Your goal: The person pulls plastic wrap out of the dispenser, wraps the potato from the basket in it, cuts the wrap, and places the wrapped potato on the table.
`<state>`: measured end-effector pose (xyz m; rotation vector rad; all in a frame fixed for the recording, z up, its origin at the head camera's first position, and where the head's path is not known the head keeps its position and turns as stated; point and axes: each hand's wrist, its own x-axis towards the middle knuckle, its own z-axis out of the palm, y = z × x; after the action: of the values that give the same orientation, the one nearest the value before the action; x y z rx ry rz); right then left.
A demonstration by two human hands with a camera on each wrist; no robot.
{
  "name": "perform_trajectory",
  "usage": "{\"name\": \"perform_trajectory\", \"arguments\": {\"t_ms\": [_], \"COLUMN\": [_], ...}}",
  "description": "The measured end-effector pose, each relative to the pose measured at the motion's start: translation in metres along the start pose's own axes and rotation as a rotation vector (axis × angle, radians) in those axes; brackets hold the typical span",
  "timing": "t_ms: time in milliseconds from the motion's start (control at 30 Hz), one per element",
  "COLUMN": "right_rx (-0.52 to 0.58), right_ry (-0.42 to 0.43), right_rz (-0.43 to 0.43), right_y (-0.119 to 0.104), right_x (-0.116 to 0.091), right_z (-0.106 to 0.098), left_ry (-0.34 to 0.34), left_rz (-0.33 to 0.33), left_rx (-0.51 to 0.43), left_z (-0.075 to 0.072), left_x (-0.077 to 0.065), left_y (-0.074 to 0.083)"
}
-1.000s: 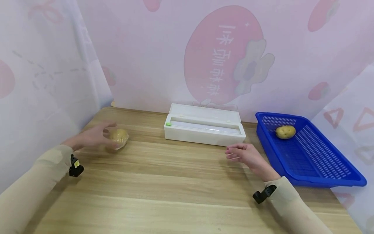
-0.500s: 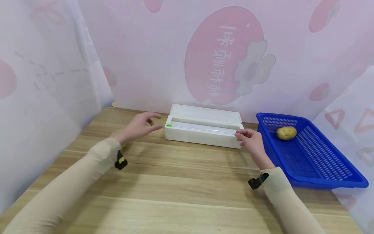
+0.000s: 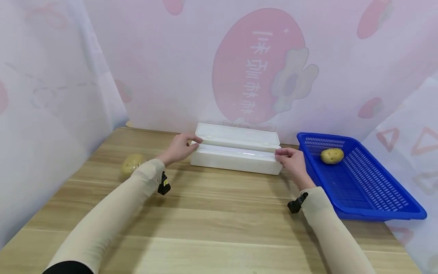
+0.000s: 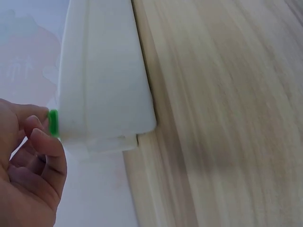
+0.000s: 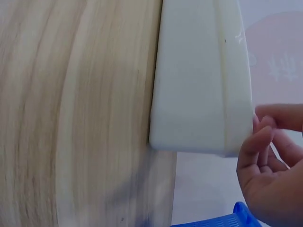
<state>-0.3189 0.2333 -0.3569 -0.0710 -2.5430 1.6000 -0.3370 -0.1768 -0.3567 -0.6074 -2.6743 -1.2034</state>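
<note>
Moved: left hand [image 3: 179, 149], rightward to white box [image 3: 236, 161].
Wrapped potato [image 3: 131, 164]: near tabletop [image 3: 222, 228]'s back-left corner.
Left grip: at green tab [image 4: 53, 123]; can't tell if pinched.
White box: back edge, lid [image 3: 237, 134] raised.
Right hand [image 3: 293, 163]: at box's right end; can't tell if gripping.
Blue basket [image 3: 361, 186]: right edge, bare potato [image 3: 332, 156] inside.

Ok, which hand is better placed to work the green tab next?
Likely the left hand: it is at the green tab; the right hand is at the opposite end of the white box.
</note>
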Motion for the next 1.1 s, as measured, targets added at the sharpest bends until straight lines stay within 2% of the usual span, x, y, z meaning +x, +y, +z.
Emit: {"name": "perform_trajectory", "arguments": {"t_ms": [267, 533, 733, 933, 1100], "right_rx": [0.012, -0.128, -0.188, -0.223, -0.238], "right_ry": [-0.060, -0.121, -0.145, -0.106, -0.111], "right_rz": [0.005, -0.014, -0.089, -0.083, -0.134], "right_y": [0.001, -0.001, -0.002, -0.004, -0.001], "right_x": [0.007, 0.013, 0.016, 0.016, 0.017], "right_z": [-0.006, -0.006, -0.002, -0.001, 0.000], "left_ry": [-0.028, -0.104, -0.076, -0.030, -0.035], "left_rz": [-0.001, -0.062, -0.061, -0.030, -0.036], "left_rx": [-0.014, -0.016, -0.033, 0.046, 0.066], "left_z": [-0.002, -0.002, 0.001, 0.008, 0.011], "left_x": [0.002, 0.002, 0.005, 0.010, 0.011], "left_y": [-0.005, -0.007, -0.003, 0.001, 0.002]}}
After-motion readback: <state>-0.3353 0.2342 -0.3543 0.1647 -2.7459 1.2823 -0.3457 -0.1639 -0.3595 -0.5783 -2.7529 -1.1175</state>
